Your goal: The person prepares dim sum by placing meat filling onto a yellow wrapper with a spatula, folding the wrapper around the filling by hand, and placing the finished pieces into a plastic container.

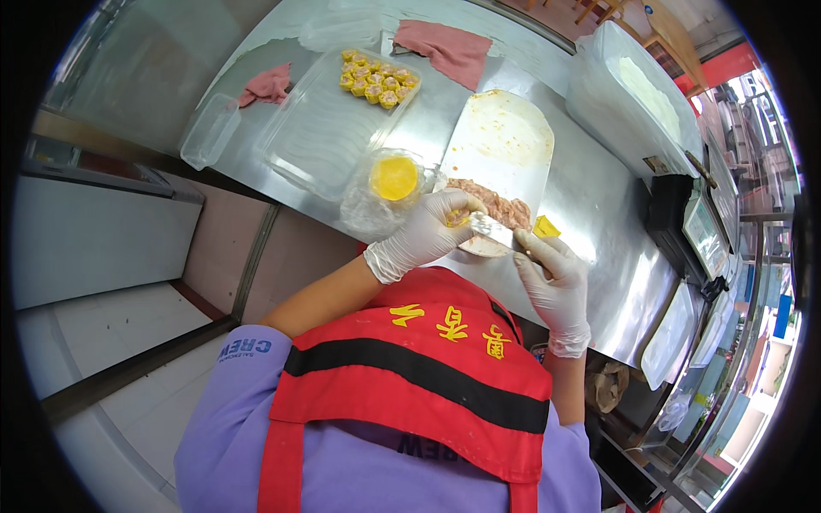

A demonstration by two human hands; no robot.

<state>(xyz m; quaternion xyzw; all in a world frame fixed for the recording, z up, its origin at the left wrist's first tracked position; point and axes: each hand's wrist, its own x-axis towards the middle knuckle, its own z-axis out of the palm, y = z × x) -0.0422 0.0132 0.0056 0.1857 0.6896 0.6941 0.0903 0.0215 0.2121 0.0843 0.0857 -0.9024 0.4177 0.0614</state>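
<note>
Two white-gloved hands: both at the centre of the frame, over the near end of a long, white, round-ended board [505,128].
Left hand [434,227]: fingers curled with the thumb into a ring around a small yellow wrapper [457,218]; some fingertips are hidden.
Right hand [554,278]: thumb and fingers pinching the near end of a flat, pale-smeared blade [494,229], whose far end reaches the wrapper; contact is unclear.
Filling: a pinkish-brown heap of minced meat [505,208] on the board, just beyond the blade.
Wrapper stack: round yellow sheets [394,178] in a clear plastic bag, left of centre.
Filled pieces: yellow open-topped dumplings [376,79], upper left of centre, in a clear plastic tray [312,141].
Handling advice: keep the ring loose and even, press with the blade's flat, and level the meat gently; thin wrappers probably tear easily.
</note>
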